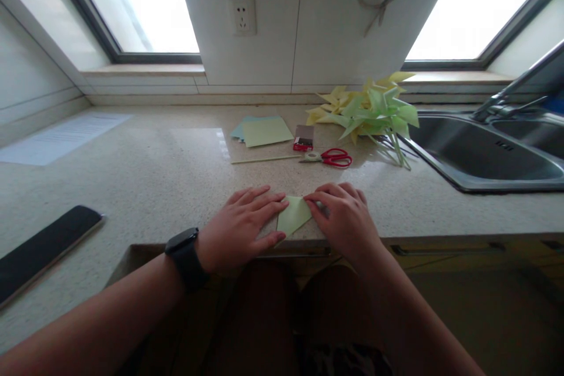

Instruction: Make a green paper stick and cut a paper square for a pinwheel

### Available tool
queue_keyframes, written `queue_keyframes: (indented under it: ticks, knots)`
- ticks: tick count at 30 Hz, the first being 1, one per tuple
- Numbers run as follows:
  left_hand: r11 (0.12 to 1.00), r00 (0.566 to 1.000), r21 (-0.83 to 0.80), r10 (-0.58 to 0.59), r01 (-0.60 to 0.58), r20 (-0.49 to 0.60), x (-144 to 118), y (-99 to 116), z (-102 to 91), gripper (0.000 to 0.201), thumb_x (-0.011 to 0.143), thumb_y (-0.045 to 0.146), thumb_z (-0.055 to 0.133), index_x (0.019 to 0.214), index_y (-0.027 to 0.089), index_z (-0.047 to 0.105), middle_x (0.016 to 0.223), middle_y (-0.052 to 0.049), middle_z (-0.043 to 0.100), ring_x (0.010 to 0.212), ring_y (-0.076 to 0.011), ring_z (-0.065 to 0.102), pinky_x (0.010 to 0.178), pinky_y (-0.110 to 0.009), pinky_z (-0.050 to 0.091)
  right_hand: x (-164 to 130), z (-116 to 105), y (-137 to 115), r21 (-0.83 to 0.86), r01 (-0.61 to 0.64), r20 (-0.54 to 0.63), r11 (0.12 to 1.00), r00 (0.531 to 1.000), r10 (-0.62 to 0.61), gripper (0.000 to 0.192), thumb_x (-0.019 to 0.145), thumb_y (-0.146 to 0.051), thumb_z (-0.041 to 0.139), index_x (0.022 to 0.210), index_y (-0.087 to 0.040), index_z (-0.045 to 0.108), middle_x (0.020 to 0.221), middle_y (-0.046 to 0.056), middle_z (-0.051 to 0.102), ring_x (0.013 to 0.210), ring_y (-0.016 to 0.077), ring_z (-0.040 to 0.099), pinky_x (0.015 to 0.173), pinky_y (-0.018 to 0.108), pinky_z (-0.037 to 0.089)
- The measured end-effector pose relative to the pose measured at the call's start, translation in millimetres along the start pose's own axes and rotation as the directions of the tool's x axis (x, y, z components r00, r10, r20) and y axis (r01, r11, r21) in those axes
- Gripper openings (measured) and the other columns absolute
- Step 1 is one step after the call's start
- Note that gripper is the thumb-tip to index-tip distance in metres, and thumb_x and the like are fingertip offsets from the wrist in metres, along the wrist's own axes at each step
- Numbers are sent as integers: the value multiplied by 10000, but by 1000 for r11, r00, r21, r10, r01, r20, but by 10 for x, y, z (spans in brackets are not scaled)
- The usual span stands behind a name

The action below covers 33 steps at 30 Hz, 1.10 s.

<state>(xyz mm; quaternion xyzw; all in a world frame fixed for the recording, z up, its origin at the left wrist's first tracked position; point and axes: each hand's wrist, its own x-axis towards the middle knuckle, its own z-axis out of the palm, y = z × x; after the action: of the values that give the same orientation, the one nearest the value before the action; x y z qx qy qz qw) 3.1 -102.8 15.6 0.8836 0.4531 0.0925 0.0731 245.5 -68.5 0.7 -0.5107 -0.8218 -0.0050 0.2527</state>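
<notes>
While the left hand (247, 220) is lying flat with its fingers stretched out, the paper (292, 215) is resting under its fingertips, near the front edge of the counter (176, 188). In the head view I'm seeing this pale green piece sitting between both hands, its lower right side slanting. The right hand (348, 214) is pinching it by the upper right corner between thumb and forefinger, the other fingers curling. A dark watch (187, 252) is circling the left wrist. Farther back, the scissors (335, 157) are lying with their red handles pointing right, their blades close to the right end of a thin stick (264, 159). Just behind the blades, a small box (304, 136) is lying beside some sheets (268, 131), a yellowish one covering bluish ones. To the right, yellow and green pinwheels (382, 108) are lying heaped beside the sink (489, 150). Over on the left, a long black object (48, 249) is lying on the counter, and a white page (61, 136) is resting behind it. A socket (243, 16) is sitting on the tiled wall (264, 64).
</notes>
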Motion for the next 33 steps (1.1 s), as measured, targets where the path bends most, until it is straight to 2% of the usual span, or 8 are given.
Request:
queue_keyframes:
  ticks: [7,14,17,20,25,29,33]
  knots:
    - [999,1000,23,29,-29,8,-16,-70,39,646,1013,584,424,1585,307,306,1650,0,359,1542,-296,243,1238,-540,189,21,-4,-11,11,21,11,1000,1000,-21,173,944,-335,642,1042,-270,769,1024,50,737,1000,285,581,909,455,420]
    - [999,1000,40,26,-25,-13,-19,-53,48,701,997,620,424,1591,268,302,1633,-36,398,1519,-321,288,1228,-551,213,6,-38,-30,12,41,5,999,999,-41,223,928,-347,638,1072,-228,760,1083,87,732,1039,321,588,951,522,447]
    - [998,1000,51,27,-26,-12,-22,-41,50,714,996,629,408,1591,248,305,1639,-39,386,1525,-333,270,1224,-557,219,-9,-49,-126,37,71,26,997,997,-72,320,958,-325,581,1202,-165,713,1250,112,704,1145,300,605,1025,478,472]
    - [997,999,62,34,-34,-6,-23,-32,56,714,1008,615,390,1593,217,300,1653,-46,349,1533,-320,257,1234,-547,203,-38,-4,-299,53,107,79,993,991,-110,447,1005,-341,495,1358,-96,617,1428,145,617,1320,287,556,1122,452,441]
    - [997,999,76,33,-32,-8,-20,-10,61,658,1027,518,402,1583,176,315,1643,-79,362,1513,-292,319,1239,-532,199,-109,107,-496,45,136,172,990,975,-141,688,1020,-512,430,1476,1,479,1525,228,479,1435,327,449,1206,495,354]
    - [996,999,76,40,-39,-11,-19,5,51,674,1015,527,418,1585,183,312,1642,-79,365,1507,-290,335,1239,-525,209,-134,72,-455,13,133,227,991,965,-133,702,1018,-534,410,1503,-28,454,1545,205,456,1458,307,414,1226,482,326]
    - [997,999,74,37,-35,-18,-22,15,42,669,1008,547,429,1572,197,347,1628,-81,394,1495,-299,357,1232,-533,223,-173,-6,-325,-21,133,260,991,958,-123,632,1020,-450,434,1502,-43,462,1548,195,454,1455,303,418,1213,477,351]
